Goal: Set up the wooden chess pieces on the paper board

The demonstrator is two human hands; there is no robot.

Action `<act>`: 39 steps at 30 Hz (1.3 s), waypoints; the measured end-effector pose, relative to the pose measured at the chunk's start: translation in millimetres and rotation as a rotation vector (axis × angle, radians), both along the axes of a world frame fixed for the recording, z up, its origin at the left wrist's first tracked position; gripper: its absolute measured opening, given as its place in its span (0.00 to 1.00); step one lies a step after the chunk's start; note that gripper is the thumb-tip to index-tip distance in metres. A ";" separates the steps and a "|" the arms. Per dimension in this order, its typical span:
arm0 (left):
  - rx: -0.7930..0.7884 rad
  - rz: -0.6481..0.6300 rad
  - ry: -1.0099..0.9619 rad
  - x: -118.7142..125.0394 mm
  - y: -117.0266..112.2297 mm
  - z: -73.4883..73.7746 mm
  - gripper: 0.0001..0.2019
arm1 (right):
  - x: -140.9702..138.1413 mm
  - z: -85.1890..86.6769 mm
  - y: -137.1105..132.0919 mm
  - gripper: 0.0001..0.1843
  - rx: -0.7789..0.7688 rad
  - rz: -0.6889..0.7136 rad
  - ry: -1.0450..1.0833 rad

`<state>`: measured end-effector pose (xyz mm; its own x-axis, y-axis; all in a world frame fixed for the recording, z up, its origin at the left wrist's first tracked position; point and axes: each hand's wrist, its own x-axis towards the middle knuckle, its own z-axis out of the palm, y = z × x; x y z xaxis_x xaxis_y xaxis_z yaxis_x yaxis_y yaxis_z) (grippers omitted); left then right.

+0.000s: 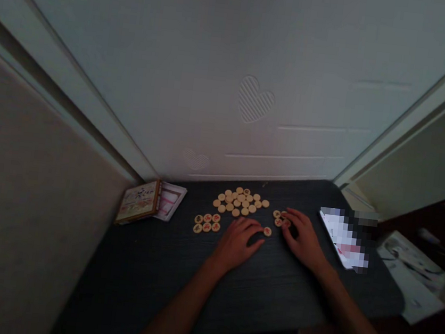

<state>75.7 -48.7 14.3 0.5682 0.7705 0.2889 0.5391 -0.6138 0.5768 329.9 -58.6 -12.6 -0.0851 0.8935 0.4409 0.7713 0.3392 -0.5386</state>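
Observation:
Round wooden xiangqi pieces lie on a dark wood-grain desk [177,285]. Most form a loose heap [238,202], face down and blank. To its lower left sits a small group of face-up pieces [207,223] with red and black characters. My left hand [236,242] rests on the desk, holding nothing, its fingertips beside a single red-marked piece [267,231]. My right hand [303,238] lies with its fingers over a small cluster of pieces [280,217], partly hiding them. I cannot tell whether it grips any.
A patterned box [138,202] and papers [170,201] lie at the desk's far left. A pixelated flat object [343,237] lies to the right. Printed papers [414,277] sit past the desk's right edge. A white panel with a heart motif [254,100] stands behind the desk.

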 end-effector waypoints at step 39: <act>0.055 0.069 -0.105 37.7 18.0 -20.0 0.07 | 8.2 3.8 19.2 0.17 -0.002 0.155 -0.123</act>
